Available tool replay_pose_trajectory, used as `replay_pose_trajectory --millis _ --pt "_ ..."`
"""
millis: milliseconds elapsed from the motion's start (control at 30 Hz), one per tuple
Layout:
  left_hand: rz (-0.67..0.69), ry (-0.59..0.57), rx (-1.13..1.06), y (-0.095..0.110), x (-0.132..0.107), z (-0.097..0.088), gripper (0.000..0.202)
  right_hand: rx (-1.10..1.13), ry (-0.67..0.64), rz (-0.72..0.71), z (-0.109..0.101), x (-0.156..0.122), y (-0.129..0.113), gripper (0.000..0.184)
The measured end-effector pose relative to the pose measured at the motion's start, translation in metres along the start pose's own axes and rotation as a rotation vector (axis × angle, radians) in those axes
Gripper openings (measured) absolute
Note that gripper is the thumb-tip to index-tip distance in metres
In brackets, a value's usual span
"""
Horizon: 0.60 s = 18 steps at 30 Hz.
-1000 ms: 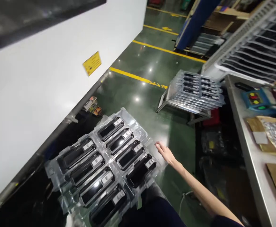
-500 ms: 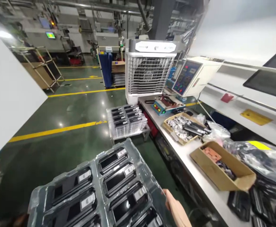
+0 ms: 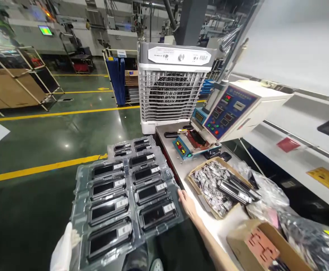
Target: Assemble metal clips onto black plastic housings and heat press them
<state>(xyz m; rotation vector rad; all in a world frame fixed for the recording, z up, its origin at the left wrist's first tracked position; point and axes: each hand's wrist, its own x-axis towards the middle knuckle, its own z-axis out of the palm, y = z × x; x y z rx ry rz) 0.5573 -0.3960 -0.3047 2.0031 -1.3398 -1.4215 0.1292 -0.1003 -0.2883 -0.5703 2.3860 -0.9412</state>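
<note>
**Tray of black parts carried beside the counter**

The clear plastic tray hung level in the air over the green floor, just left of the counter. Its eight pockets each held a black part with a white label. The gloved left hand gripped the near corner; the bare right hand closed on the right edge. Judged from this, the tray was mid-carry, and setting it down would call for keeping it flat. Beyond it lay a stack of trays. On the counter, a cardboard box held small silvery pieces.
</note>
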Motion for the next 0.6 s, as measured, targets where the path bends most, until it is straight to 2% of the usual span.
replay_pose_trajectory --millis 67,200,300,367,433,533,600 --pt "-0.025 -0.015 0.007 0.050 0.035 0.032 0.062 -0.017 0.030 -0.029 0.006 0.065 -0.014 0.047" --pt "-0.010 -0.008 0.169 0.155 0.122 0.100 0.057 -0.081 0.107 -0.063 0.029 0.201 -0.043 0.038" --pt "-0.043 -0.020 0.302 0.214 0.189 0.153 0.051 -0.149 0.144 -0.080 0.049 0.296 -0.054 0.031" --pt "-0.066 -0.029 0.390 0.236 0.228 0.188 0.054 -0.200 0.152 -0.084 0.060 0.348 -0.052 0.029" --pt "-0.067 -0.037 0.494 0.244 0.259 0.219 0.063 -0.248 0.157 -0.084 0.070 0.387 -0.042 0.029" --pt "-0.027 -0.017 0.674 0.240 0.288 0.248 0.071 -0.307 0.167 -0.093 0.085 0.418 -0.022 0.029" --pt "0.045 0.026 0.780 0.234 0.298 0.254 0.059 -0.337 0.172 -0.109 0.094 0.423 -0.010 0.031"
